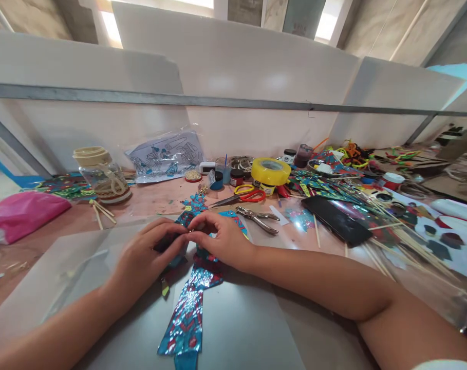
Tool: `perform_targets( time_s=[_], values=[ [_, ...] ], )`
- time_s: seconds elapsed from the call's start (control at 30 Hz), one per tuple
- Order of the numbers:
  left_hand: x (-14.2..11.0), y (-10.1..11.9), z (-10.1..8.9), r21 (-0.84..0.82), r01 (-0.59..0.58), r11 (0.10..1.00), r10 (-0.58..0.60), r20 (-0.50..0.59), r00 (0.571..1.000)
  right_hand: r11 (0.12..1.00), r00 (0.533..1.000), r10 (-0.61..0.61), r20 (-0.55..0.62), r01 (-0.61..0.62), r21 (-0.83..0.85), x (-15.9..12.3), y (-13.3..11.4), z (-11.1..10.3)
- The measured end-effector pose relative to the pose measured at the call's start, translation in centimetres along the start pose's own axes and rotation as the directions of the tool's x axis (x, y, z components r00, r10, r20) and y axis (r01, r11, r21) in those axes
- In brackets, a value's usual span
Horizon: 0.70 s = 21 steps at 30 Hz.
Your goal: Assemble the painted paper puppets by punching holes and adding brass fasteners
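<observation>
A glossy blue-and-red shadow puppet (192,293) of jointed flat pieces lies on a pale sheet (241,329), its long lower part pointing toward me. My left hand (152,252) is closed, with thumb and fingers pinching the puppet's upper part from the left. From the right, my right hand (220,239) meets it fingertip to fingertip. Its thumb and index finger pinch something tiny at the puppet, too small to name. The hands hide much of the puppet's middle. Its spiky blue headpiece (195,203) shows beyond the fingers.
Just past my right hand lie a metal hole punch (259,220) and red-and-yellow scissors (243,196). Yellow tape (271,171) rests on jars behind. A black phone (335,220) and thin sticks (414,246) are right; a glass jar (102,174) and pink bag (27,213) left.
</observation>
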<state>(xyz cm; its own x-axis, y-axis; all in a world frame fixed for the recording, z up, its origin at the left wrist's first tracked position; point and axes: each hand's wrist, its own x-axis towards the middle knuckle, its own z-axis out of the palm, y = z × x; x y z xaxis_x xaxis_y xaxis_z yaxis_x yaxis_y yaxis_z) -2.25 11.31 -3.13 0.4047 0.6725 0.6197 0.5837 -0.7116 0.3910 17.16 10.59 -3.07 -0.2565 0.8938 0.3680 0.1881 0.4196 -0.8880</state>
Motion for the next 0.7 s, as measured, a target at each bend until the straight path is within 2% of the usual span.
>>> perform_targets(
  time_s=[0.2,0.43,0.7],
  values=[
    [-0.14,0.03,-0.09,0.079,0.027,0.997,-0.026,-0.013,1.0,0.999,1.0,0.023,-0.014,-0.024,-0.042,0.15,0.23,-0.01],
    [-0.35,-0.66,0.25,0.192,-0.075,0.978,0.085,-0.042,0.995,0.992,0.998,0.032,0.046,-0.026,-0.121,0.1,0.39,0.03],
    [0.17,-0.65,-0.14,-0.028,0.015,0.999,-0.014,0.048,0.999,0.982,0.998,-0.001,0.068,0.013,-0.188,0.05,0.13,-0.06]
  ],
)
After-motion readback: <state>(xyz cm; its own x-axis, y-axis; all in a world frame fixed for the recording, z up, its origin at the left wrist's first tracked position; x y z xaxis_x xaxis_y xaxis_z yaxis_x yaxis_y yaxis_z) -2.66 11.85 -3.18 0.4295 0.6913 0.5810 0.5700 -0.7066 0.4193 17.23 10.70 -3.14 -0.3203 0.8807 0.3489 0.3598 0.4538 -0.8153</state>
